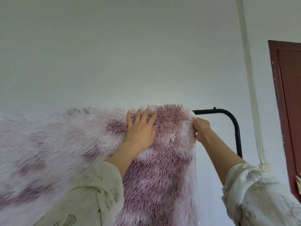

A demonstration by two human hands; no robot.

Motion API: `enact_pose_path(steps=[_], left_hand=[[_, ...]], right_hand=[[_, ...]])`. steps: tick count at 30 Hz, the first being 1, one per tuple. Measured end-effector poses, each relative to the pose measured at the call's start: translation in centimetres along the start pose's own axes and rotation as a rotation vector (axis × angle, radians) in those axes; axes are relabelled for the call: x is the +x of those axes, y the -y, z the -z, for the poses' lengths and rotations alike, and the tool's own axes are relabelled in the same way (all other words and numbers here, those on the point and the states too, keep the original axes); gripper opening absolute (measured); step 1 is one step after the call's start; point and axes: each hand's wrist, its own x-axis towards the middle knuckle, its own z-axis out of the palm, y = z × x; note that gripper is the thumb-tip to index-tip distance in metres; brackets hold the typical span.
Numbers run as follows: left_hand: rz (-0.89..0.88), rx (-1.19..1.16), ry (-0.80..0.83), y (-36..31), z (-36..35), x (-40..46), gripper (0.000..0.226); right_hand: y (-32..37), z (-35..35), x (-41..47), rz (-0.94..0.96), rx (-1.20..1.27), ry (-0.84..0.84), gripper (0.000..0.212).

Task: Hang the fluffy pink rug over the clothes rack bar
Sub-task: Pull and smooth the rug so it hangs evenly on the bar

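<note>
Both hands on rug [91, 144]: left hand [140, 128] flat, open; right hand [200, 128] pinching edge beside bar [216, 111]. Risk: uneven drape, weight drags it off leftward.

Blk rack bar [218, 111] w/ pink rug [162, 160] draped over.

My shaggy rug [68, 144]: pale pink, mottled with mauve patches
Curved metal rack bar [228, 114]: black
My cotton sleeves [254, 190]: cream, grey floral print
Wall [114, 54]: white
Wooden door [288, 95]: reddish-brown
</note>
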Motion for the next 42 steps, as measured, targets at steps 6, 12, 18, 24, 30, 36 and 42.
enact_pose_path(steps=[6,12,18,24,30,36,42], left_hand=[[-0.04,0.006,-0.023,-1.1,-0.9,0.8,0.055],[-0.034,0.019,-0.053,-1.7,-1.6,1.8,0.054],[-0.012,0.024,-0.102,-1.1,-1.9,1.8,0.053],[-0.04,-0.02,-0.044,1.2,-0.7,0.1,0.054],[-0.063,-0.152,-0.072,5.7,3.2,-4.9,0.047],[0.052,-0.098,-0.164,17.6,7.6,-14.6,0.045],[0.214,-0.007,-0.171,33.8,13.2,-25.6,0.047]], right_hand=[[0.1,1.3,1.4,0.009,0.036,-0.019,0.04],[-0.2,1.6,2.7,0.043,-0.001,-0.021,0.039],[-1.8,0.5,2.2,0.064,-0.05,0.036,0.032],[-1.2,-1.4,-1.5,0.177,-0.266,-0.043,0.014],[-0.7,-6.9,-10.5,0.568,-0.727,-0.151,0.041],[-1.7,-20.2,-24.0,0.879,-0.805,0.128,0.042],[-2.8,-33.7,-36.9,1.033,-0.872,0.356,0.045]])
